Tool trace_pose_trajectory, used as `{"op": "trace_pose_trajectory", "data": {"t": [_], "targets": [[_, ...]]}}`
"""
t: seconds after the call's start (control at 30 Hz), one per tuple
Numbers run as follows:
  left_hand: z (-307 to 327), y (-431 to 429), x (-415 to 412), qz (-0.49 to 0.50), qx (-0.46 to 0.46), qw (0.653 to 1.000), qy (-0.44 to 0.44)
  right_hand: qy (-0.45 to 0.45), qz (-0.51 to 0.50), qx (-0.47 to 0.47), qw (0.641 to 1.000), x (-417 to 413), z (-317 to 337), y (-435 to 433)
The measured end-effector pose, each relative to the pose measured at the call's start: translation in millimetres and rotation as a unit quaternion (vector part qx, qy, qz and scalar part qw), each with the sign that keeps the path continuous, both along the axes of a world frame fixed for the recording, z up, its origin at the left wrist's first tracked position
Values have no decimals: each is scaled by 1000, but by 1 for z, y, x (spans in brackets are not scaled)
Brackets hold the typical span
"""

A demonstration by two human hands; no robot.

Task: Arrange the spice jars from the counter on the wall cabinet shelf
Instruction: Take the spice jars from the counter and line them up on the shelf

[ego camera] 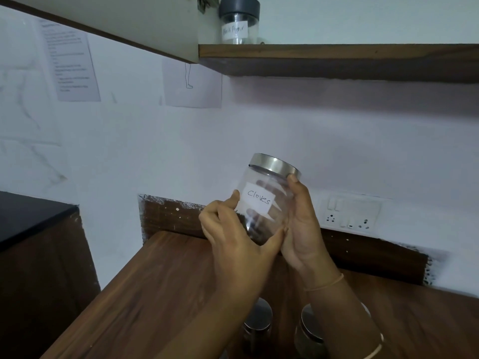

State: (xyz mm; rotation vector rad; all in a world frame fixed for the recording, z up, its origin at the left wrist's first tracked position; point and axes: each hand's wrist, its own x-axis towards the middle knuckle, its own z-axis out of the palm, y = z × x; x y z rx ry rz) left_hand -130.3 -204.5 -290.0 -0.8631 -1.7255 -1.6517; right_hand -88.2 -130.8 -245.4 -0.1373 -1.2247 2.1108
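We hold a clear glass jar with a brushed steel lid and a white handwritten "Cloves" label point(258, 200), slightly tilted, in the air above the brown wooden counter point(155, 281) and well below the dark wooden wall shelf point(337, 51). Our left hand point(233, 234) curls round its lower side; our right hand point(303, 224) wraps the other, thumb at the lid's rim. A clear jar with a dark grey lid point(238, 22) stands at the shelf's left end, with open wall above the edge to its right

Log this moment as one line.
left hand, right hand: hold cloves jar | jar: midair, tilted | shelf: pepper jar | counter: two jars
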Motion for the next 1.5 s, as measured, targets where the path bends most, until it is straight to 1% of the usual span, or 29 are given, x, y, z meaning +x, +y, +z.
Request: {"op": "trace_pose_trajectory", "data": {"t": [0.17, 0.3, 0.53, 0.77, 0.9, 0.97, 1.07, 1.13, 1.17, 1.23, 1.27, 1.33, 1.37, 1.4, 1.43, 1.5], "targets": [[6, 2, 8, 35, 3, 998, 54, 35, 46, -5, 998, 4, 4, 4], [8, 3, 10, 42, 0, 997, 59, 56, 57, -8, 997, 5, 6, 7], [10, 4, 11, 53, 3, 996, 68, 63, 56, -3, 996, 7, 12, 7], [11, 5, 13, 41, 2, 997, 64, 38, 30, 22, 999, 8, 13, 8], [11, 6, 10, -8, 8, 999, 31, -5, -30, 54, 998, 8, 16, 6], [12, 6, 6, -51, 17, 998, 22, -26, -55, 72, 996, 8, 18, 4], [15, 5, 0, -132, 22, 991, -8, -28, -91, 119, 988, 9, 22, 2], [22, 1, -4, -232, 11, 971, -52, -37, -118, 158, 980, 10, 26, 4], [27, -2, -7, -296, 1, 952, -82, -41, -130, 179, 974, 10, 28, 5], [34, -7, -15, -424, -18, 892, -154, -47, -145, 221, 963, 12, 37, 10], [38, -8, -21, -472, -14, 860, -193, -46, -145, 240, 959, 12, 43, 12], [42, -7, -36, -533, 3, 808, -252, -46, -137, 269, 952, 12, 56, 17], [45, -6, -42, -550, 9, 793, -261, -49, -138, 285, 947, 11, 62, 19], [49, -5, -48, -559, 10, 787, -261, -53, -140, 303, 941, 10, 69, 20], [54, -4, -52, -562, 9, 787, -255, -57, -144, 323, 934, 8, 75, 22], [64, -2, -62, -552, 10, 797, -244, -59, -151, 357, 920, 5, 86, 22]]}}
